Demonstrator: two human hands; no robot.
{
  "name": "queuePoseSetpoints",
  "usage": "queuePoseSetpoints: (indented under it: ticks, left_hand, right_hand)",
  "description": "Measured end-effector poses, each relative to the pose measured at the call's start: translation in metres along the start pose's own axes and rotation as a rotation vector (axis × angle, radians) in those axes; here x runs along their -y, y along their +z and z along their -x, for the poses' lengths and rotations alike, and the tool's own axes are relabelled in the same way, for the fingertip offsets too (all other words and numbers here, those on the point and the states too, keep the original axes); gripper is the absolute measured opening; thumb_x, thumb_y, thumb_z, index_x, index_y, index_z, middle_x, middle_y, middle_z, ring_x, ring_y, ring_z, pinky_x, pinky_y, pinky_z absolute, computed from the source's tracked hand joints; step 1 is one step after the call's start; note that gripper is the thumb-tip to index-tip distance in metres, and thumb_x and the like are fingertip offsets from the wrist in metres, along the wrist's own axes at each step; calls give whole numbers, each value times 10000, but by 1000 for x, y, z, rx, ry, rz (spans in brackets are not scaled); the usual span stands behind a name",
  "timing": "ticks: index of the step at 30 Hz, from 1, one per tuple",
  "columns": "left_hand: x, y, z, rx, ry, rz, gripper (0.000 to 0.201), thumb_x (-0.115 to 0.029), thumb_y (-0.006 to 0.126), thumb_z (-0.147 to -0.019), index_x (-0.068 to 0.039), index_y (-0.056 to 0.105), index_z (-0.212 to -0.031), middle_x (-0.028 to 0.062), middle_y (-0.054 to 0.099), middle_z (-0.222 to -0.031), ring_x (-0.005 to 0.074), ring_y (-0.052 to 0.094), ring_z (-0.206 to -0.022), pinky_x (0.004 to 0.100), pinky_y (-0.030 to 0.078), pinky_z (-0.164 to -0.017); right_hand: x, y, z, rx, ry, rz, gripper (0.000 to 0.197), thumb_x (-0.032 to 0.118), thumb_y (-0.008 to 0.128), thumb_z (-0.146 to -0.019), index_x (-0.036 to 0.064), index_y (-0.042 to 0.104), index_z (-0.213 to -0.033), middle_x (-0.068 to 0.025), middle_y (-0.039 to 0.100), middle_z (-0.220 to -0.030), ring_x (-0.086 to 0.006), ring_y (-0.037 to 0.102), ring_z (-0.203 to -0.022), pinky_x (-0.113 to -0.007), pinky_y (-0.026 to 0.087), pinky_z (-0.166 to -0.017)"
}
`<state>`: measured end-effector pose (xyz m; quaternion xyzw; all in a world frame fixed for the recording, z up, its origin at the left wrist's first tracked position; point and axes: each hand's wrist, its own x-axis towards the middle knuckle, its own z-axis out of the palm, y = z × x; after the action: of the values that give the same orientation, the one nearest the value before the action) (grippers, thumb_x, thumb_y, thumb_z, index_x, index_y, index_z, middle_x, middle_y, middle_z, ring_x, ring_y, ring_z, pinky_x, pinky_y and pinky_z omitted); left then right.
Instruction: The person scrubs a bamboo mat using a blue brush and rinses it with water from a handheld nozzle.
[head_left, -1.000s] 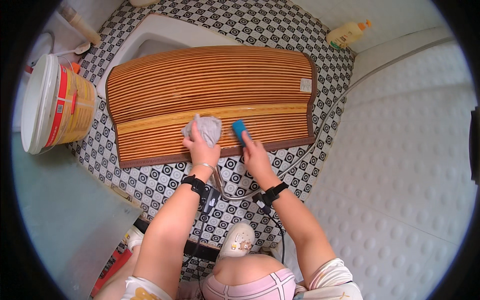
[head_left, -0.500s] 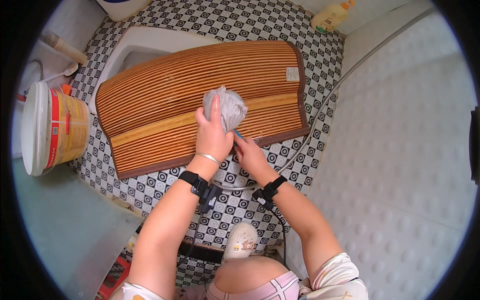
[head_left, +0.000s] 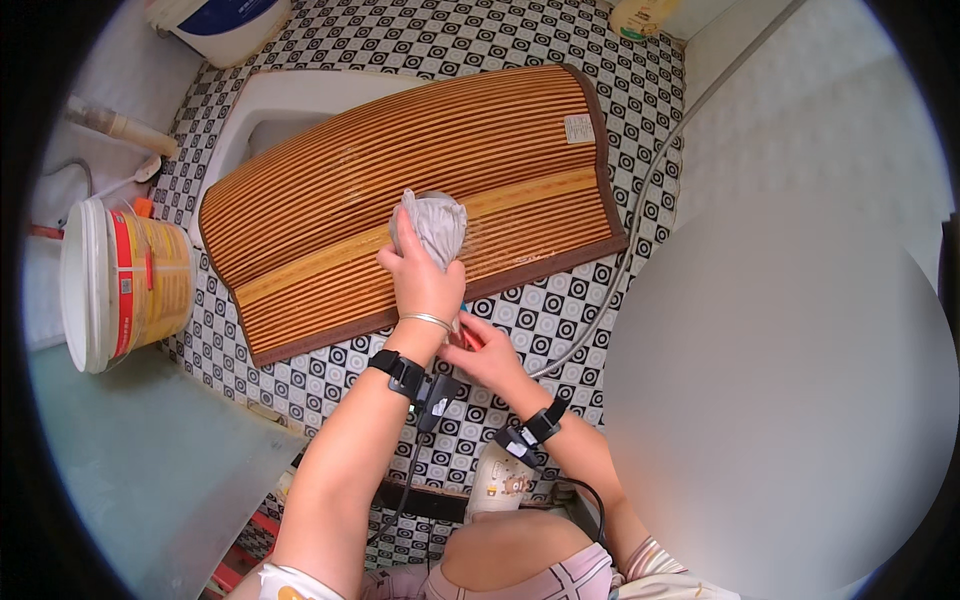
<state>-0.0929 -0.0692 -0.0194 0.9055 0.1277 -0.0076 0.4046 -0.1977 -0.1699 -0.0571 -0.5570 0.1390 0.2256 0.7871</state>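
A striped brown bamboo mat (head_left: pixel 400 140) with dark fabric edging lies bowed across a white squat toilet (head_left: pixel 300 90). Over the mat's near half, my left hand (head_left: pixel 428 280) grips a bunched grey cloth (head_left: pixel 438 222), its fingers closed round it. A rounded grey edge shows behind the cloth, but I cannot make out what it is. Just below, my right hand (head_left: pixel 485 355) is closed on a slim handle (head_left: pixel 466 330) with blue and red parts, mostly hidden by my hands. Near the cloth, the slats look wet.
A metal hose (head_left: pixel 640 200) runs down the right side toward my right hand. At left lies a tipped yellow-and-white bucket (head_left: pixel 150 285). Another bucket (head_left: pixel 225 30) and a yellow bottle (head_left: pixel 640 15) stand at the back. A grey blurred patch (head_left: pixel 780 400) covers the right side.
The cloth and my left hand have shifted slightly left and nearer to me. My right hand has come nearer too, with the handle. The view has moved a little, and a grey blur has appeared at right.
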Motion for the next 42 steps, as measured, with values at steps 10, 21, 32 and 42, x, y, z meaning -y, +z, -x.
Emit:
queuePoseSetpoints:
  ticks: [10,21,32,42]
  left_hand:
    - [-15,-6,18,-110,241,-398,886,-155,742,-765,-101,277,-1517,368,232,-1385,516,364,-1209,500,364,-1046]
    - [-24,-24,-15,83,601,-309,788,-284,753,-787,-92,400,-1465,302,327,-1459,538,307,-1331,538,292,-1127]
    - [3,-20,23,305,-158,773,589,-298,724,-901,69,482,-1294,138,632,-1182,186,620,-1017,313,507,-852]
    - [5,-38,-8,157,-420,803,226,-248,638,-911,-39,612,-830,48,594,-671,151,552,-541,298,427,-491]
  right_hand:
    - [15,5,3,-169,-189,682,330,235,759,-748,67,625,-999,-105,565,-747,-291,568,-736,-392,485,-678]
    - [22,3,10,-226,-250,663,274,189,715,-753,38,625,-963,-138,541,-785,-300,549,-730,-395,468,-674]
    - [30,-2,5,-231,-358,690,341,149,728,-751,94,655,-1080,-96,520,-836,-245,567,-724,-350,479,-649]
    - [58,2,-11,-177,-394,864,569,280,778,-791,160,566,-1305,-168,601,-967,-341,634,-878,-404,523,-759]
